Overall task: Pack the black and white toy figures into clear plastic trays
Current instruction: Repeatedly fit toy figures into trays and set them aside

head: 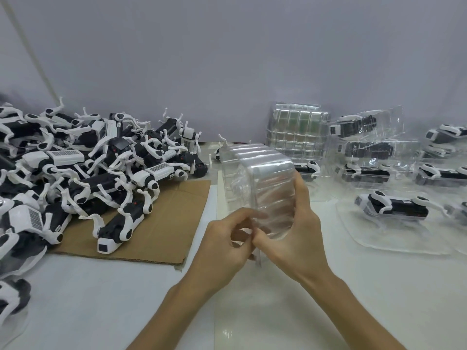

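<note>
Peeling one tray loose looks to be the step in hand. From the head view, at centre frame, the right hand wraps its grip round a nested stack of clear trays held above the white counter, while the left hand pinches its near edge. The next move calls for a single tray freed, then a figure taken from the toy figures heaped at the left on cardboard. Filled trays lie at the right, and a spare stack leans on the grey wall.
</note>
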A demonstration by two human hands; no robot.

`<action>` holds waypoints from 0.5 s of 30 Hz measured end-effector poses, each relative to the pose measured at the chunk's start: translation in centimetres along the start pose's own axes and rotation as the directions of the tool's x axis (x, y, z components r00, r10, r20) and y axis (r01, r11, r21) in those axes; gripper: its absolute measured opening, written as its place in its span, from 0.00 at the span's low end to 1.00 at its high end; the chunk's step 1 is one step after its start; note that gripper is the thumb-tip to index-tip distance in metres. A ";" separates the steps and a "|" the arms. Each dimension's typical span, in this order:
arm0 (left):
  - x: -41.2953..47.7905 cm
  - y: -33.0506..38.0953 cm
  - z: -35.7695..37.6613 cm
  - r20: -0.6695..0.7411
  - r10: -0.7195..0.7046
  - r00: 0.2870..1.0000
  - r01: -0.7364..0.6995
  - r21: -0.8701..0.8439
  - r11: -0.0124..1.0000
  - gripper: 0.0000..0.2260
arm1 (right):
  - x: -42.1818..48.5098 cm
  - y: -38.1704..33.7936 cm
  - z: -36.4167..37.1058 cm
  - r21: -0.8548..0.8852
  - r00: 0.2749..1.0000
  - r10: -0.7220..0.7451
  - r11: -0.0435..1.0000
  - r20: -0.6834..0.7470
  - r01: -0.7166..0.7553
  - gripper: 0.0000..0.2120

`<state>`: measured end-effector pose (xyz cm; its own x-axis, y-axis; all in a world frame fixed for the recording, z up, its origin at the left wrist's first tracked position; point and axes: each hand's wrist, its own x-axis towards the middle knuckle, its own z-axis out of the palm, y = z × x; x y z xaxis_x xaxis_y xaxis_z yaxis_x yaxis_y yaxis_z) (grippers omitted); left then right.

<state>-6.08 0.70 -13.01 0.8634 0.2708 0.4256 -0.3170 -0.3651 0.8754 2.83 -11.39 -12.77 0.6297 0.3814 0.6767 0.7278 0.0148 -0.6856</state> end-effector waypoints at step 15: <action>0.8 -0.7 1.1 -0.136 0.063 0.989 -0.049 0.102 0.994 0.15 | 1.0 1.7 -0.5 -0.128 0.994 -0.011 0.992 -0.106 -0.003 0.49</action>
<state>-4.77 0.22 -13.50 0.7804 0.3659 0.5071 -0.3175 -0.4668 0.8254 4.85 -11.50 -13.17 0.6471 0.2808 0.7088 0.7548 -0.1048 -0.6476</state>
